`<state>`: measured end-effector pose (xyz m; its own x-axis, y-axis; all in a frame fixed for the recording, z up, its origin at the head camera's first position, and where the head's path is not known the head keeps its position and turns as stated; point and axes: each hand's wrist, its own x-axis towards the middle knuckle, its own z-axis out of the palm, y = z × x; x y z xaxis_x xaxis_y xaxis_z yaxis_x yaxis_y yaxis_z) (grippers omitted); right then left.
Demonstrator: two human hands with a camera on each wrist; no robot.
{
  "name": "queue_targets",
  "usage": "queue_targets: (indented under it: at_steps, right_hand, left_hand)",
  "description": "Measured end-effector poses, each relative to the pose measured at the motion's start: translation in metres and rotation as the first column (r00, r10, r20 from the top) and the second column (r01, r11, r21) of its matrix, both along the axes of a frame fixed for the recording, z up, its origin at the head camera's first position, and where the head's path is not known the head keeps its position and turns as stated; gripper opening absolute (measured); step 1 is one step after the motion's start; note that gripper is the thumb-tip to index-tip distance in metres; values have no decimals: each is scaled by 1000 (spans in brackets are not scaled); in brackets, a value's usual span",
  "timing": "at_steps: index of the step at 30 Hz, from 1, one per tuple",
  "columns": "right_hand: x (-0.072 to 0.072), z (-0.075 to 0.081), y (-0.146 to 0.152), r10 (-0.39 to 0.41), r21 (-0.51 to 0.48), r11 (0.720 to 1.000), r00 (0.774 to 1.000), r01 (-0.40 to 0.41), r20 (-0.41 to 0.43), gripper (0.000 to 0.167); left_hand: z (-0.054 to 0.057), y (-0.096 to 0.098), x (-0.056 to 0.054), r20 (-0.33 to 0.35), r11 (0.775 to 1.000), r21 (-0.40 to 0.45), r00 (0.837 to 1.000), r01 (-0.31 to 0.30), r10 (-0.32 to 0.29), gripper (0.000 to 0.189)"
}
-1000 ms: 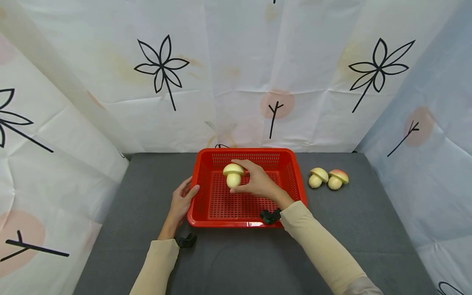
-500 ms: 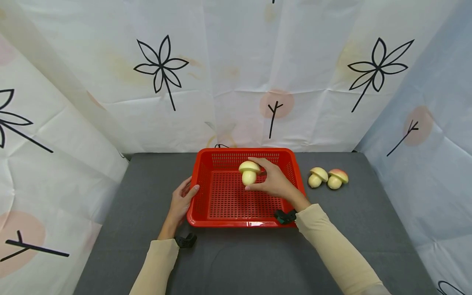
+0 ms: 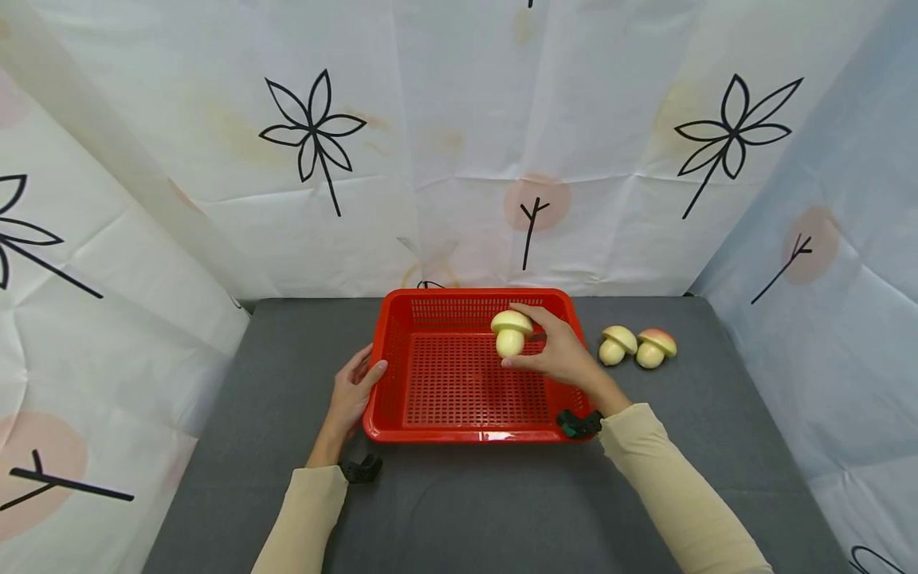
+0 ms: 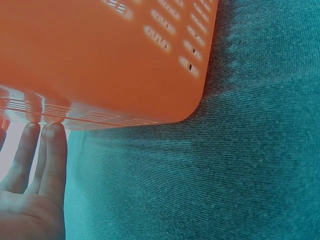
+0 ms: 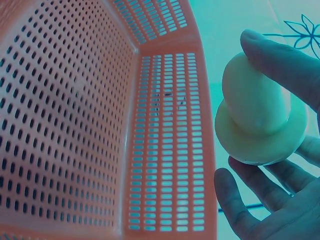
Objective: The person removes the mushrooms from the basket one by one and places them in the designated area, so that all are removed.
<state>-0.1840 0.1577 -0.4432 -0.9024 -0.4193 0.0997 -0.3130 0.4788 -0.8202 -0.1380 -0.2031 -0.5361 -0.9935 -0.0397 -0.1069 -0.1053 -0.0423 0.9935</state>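
Note:
My right hand (image 3: pixel 561 351) pinches a pale yellow toy mushroom (image 3: pixel 510 344) between thumb and fingertips, above the right half of a red plastic basket (image 3: pixel 473 436). In the right wrist view the mushroom (image 5: pixel 255 100) shows its thick round stem and brim-like cap, with the thumb on the stem and the fingers by the cap. At the basket's left side my left hand (image 3: pixel 353 391) holds the edge, thumb on the rim. The left wrist view has its fingers (image 4: pixel 56 150) extended against the basket's outer wall (image 4: pixel 125 75).
Two more toy mushrooms lie to the right of the basket, a yellow one (image 3: pixel 617 344) and a red-topped one (image 3: pixel 656 348). A grey cloth (image 3: pixel 473 510) covers the table. Patterned white curtains (image 3: pixel 459 143) stand behind and on both sides.
My right hand has carried the mushroom rightward over the basket, from near its middle to its right half. The left hand and the basket have stayed in place.

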Motion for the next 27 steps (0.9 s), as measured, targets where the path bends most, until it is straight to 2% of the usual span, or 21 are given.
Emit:
queue_targets:
  at_steps: [10, 27]
  right_hand:
    - [0, 3, 24, -55, 37, 998, 998, 56, -36, 90]
    - [4, 8, 64, -126, 39, 991, 992, 126, -5, 93]
  left_hand:
    - [0, 0, 1, -16, 1000, 14, 1000, 5, -5, 59]
    - [0, -2, -1, -32, 1000, 16, 999, 11, -10, 59]
